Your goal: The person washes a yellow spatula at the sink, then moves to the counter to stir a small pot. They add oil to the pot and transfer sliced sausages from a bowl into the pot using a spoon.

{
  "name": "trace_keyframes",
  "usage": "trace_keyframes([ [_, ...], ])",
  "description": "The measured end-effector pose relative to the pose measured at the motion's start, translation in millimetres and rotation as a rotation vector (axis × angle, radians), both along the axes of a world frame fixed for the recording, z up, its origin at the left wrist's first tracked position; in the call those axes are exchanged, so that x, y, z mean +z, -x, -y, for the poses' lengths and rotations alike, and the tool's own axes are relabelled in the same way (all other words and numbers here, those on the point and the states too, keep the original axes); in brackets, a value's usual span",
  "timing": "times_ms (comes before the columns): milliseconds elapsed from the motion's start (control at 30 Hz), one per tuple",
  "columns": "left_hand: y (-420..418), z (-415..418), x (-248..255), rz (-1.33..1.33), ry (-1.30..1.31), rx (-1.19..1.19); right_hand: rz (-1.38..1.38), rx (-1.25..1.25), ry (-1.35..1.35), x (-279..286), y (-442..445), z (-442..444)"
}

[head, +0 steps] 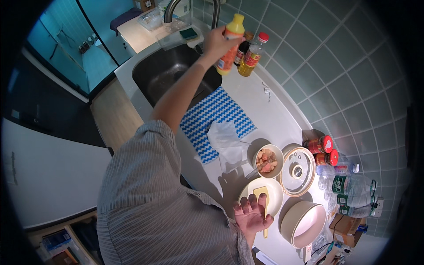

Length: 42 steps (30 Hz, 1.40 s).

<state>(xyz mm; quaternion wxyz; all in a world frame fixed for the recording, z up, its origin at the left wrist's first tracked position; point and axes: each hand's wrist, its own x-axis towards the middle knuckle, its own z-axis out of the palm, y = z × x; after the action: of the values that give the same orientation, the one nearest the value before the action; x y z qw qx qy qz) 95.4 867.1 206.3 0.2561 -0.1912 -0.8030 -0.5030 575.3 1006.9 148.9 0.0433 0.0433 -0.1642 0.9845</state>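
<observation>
My left hand (217,44) is closed around an orange plastic bottle with a yellow cap (231,49), raised over the right edge of the sink. Behind it stand a dark sauce bottle (242,51) and a bottle of yellow oil with a red cap (252,58). My right hand (250,213) is palm up with its fingers apart, holding nothing, above a cream plate (277,198) on which a pale yellow spatula (261,192) rests. A cream bowl (281,155) of sliced pinkish food (266,160) with a utensil in it stands beside the plate.
A dark sink (155,73) with a metal faucet (215,13) borders a blue-and-white cloth (212,109) bearing white paper towels (223,135). Further along stand a glass lid (291,182), a cream pot (298,220), red-lidded jars (318,144) and plastic water bottles (356,185) near the tiled wall.
</observation>
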Motion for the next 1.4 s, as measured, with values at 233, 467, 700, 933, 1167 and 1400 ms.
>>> trace_keyframes([
  [233,82.7,-12.7,2.4,-0.022,0.253,0.233,-0.006,-0.021,-0.061,-1.5,10.9,-6.7],
  [467,139.4,-30.5,-21.0,-0.004,0.308,0.444,-0.013,-0.017,-0.128,2.0,14.7,-7.4],
  [700,104.4,-32.9,-0.3,0.115,0.309,0.365,-0.005,-0.035,-0.176,4.1,19.3,3.9],
  [933,108.4,7.1,26.4,0.108,0.543,0.289,0.111,0.1,-0.54,31.0,23.9,21.6],
  [1167,-111.3,-14.3,-6.2,0.044,1.039,-0.292,0.463,-0.104,-1.256,37.5,43.5,40.9],
  [1400,-229.9,30.6,-95.9,-0.022,0.748,-0.414,0.2,-0.137,-1.334,29.1,33.0,60.5],
])
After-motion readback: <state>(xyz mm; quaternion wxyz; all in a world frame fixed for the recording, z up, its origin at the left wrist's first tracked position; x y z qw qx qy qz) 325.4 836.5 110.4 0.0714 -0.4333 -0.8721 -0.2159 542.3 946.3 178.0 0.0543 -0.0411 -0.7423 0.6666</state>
